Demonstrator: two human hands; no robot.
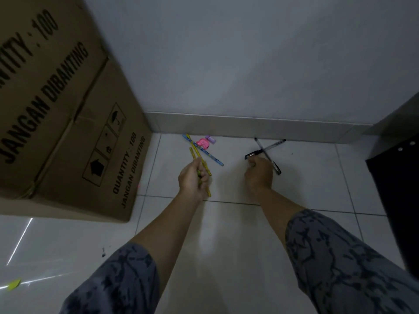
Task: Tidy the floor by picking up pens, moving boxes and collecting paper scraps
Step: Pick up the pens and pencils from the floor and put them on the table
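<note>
My left hand (192, 180) is closed around yellow pencils (205, 169) just above the white tiled floor. A blue pencil (205, 152) lies on the floor beyond them, crossing another yellow one near the wall. Beside these sit a pink eraser (202, 143) and a small purple one (210, 139). My right hand (258, 172) rests on two crossed black pens (267, 150), its fingers curled over the end of one pen (252, 154); whether it grips the pen is unclear.
A large cardboard box (68, 123) stands at the left against the wall. A dark piece of furniture (399, 177) fills the right edge. A yellow-green paper scrap (14, 284) lies at the lower left, with small dark specks (103, 252) on the tiles.
</note>
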